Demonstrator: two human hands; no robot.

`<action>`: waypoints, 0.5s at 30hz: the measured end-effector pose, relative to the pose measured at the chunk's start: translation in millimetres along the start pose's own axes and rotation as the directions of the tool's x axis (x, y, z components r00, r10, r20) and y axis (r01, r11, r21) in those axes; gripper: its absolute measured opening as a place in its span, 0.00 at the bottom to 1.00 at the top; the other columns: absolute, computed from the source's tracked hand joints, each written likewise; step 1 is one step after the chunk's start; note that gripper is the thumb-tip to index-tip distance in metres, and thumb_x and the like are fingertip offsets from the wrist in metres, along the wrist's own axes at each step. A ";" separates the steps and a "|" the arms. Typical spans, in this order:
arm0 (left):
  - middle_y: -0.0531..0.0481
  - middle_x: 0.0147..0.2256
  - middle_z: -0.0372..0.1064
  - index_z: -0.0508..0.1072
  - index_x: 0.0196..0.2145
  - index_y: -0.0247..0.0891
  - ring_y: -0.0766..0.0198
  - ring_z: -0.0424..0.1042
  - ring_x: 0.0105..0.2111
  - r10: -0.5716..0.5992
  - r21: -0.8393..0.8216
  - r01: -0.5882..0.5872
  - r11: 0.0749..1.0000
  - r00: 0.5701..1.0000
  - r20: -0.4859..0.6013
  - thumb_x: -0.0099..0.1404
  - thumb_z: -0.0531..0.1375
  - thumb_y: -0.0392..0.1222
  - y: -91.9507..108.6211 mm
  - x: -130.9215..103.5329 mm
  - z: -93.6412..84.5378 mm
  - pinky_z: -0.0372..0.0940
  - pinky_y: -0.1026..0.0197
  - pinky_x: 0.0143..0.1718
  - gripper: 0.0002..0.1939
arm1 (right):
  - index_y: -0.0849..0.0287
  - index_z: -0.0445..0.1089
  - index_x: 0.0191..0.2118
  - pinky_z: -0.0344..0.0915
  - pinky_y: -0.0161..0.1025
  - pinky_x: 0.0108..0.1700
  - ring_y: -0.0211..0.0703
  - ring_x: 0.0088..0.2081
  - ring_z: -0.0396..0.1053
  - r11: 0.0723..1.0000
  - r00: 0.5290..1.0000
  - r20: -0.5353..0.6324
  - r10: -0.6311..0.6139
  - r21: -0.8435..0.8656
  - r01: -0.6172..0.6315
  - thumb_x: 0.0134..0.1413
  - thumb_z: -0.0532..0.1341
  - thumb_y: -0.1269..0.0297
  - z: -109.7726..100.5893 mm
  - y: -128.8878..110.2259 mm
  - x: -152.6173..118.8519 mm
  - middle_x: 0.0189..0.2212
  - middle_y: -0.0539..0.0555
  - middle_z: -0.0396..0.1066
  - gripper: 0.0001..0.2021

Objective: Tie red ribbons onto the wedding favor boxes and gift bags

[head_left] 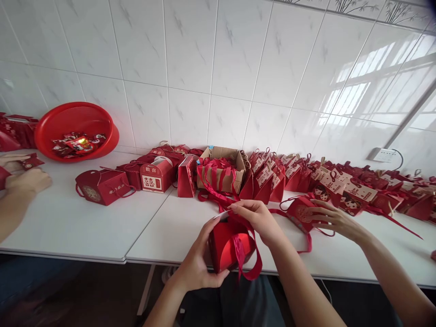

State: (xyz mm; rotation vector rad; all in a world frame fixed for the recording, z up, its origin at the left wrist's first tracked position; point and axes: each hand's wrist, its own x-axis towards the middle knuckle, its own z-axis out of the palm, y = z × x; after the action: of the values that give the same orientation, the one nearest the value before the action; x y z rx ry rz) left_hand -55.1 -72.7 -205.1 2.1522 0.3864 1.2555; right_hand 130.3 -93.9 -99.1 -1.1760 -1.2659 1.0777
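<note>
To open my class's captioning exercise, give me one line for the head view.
Left hand holding a red box, right hand at its top with red ribbon, at a white table.

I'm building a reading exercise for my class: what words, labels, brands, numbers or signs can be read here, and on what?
"歡喜": upper front of the cream-panelled box.
"囍": cream panel below, same box.
Too small or blurred: lettering on the cream-faced boxes and the gold-emblem box.
Nothing readable: the red box in the left hand.
</note>
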 end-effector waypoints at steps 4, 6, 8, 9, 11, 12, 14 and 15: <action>0.41 0.66 0.44 0.43 0.67 0.48 0.40 0.50 0.65 -0.013 -0.034 0.013 0.999 1.000 -0.004 0.50 0.64 0.33 0.3 0.6 0.2 0.56 0.38 0.61 0.52 | 0.59 0.77 0.26 0.61 0.40 0.37 0.43 0.32 0.66 0.994 0.989 -0.120 -0.086 -0.078 0.077 0.44 0.68 0.50 0.3 -4.5 -2.4 0.25 0.53 0.70 0.15; 0.40 0.66 0.44 0.43 0.67 0.47 0.40 0.50 0.65 -0.017 -0.056 0.017 0.998 1.000 -0.002 0.50 0.64 0.33 1.8 2.2 0.2 0.55 0.38 0.62 0.52 | 0.58 0.78 0.26 0.61 0.41 0.41 0.44 0.37 0.66 0.971 0.951 -0.220 -0.215 -0.148 0.186 0.46 0.68 0.52 0.1 -11.0 -9.0 0.29 0.53 0.69 0.13; 0.38 0.65 0.45 0.44 0.67 0.46 0.40 0.51 0.64 -0.032 -0.067 0.032 0.997 0.999 -0.004 0.50 0.65 0.34 3.8 4.4 0.3 0.53 0.36 0.62 0.51 | 0.55 0.79 0.28 0.61 0.41 0.43 0.45 0.40 0.65 0.927 0.876 -0.310 -0.370 -0.191 0.323 0.50 0.67 0.55 0.8 -21.6 -21.9 0.34 0.54 0.67 0.10; 0.38 0.65 0.46 0.44 0.67 0.46 0.40 0.52 0.63 -0.047 -0.068 0.046 0.997 0.999 -0.011 0.51 0.65 0.35 4.5 5.6 0.4 0.53 0.36 0.62 0.51 | 0.54 0.79 0.29 0.62 0.41 0.43 0.45 0.41 0.65 0.895 0.826 -0.344 -0.446 -0.191 0.403 0.51 0.66 0.56 1.6 -28.3 -30.9 0.36 0.54 0.67 0.08; 0.37 0.64 0.47 0.45 0.66 0.47 0.41 0.55 0.62 -0.094 -0.060 0.092 0.994 0.995 -0.036 0.53 0.66 0.38 4.6 7.6 1.7 0.54 0.36 0.60 0.49 | 0.50 0.80 0.33 0.62 0.42 0.44 0.46 0.44 0.65 0.793 0.691 -0.403 -0.600 -0.189 0.579 0.55 0.65 0.61 2.9 -43.2 -53.2 0.38 0.54 0.67 0.05; 0.37 0.63 0.48 0.45 0.66 0.48 0.42 0.55 0.62 -0.126 -0.050 0.123 0.991 0.990 -0.056 0.54 0.67 0.40 3.7 8.1 3.0 0.55 0.36 0.60 0.48 | 0.48 0.80 0.34 0.61 0.42 0.45 0.46 0.45 0.65 0.713 0.582 -0.444 -0.681 -0.224 0.664 0.56 0.64 0.64 2.7 -50.6 -65.8 0.36 0.53 0.67 0.05; 0.37 0.62 0.49 0.46 0.65 0.49 0.42 0.56 0.61 -0.181 -0.006 0.181 0.983 0.978 -0.105 0.55 0.68 0.46 0.5 8.0 7.0 0.57 0.38 0.59 0.48 | 0.46 0.80 0.36 0.60 0.45 0.47 0.48 0.46 0.64 0.577 0.365 -0.506 -0.781 -0.363 0.731 0.56 0.64 0.67 -1.3 -62.8 -91.5 0.34 0.53 0.67 0.08; 0.37 0.62 0.49 0.46 0.65 0.48 0.42 0.56 0.61 -0.192 0.030 0.198 0.980 0.972 -0.133 0.55 0.69 0.48 -1.1 7.5 9.4 0.57 0.38 0.59 0.48 | 0.44 0.79 0.37 0.59 0.46 0.48 0.49 0.47 0.63 0.557 0.318 -0.513 -0.798 -0.425 0.713 0.56 0.64 0.69 -5.5 -66.8 -103.5 0.34 0.53 0.66 0.10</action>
State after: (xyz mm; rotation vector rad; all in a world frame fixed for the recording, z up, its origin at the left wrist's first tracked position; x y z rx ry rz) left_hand -43.1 -71.3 -204.2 2.0175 0.6683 1.2873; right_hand 129.1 -204.3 -44.2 -0.7331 -1.0766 -0.1821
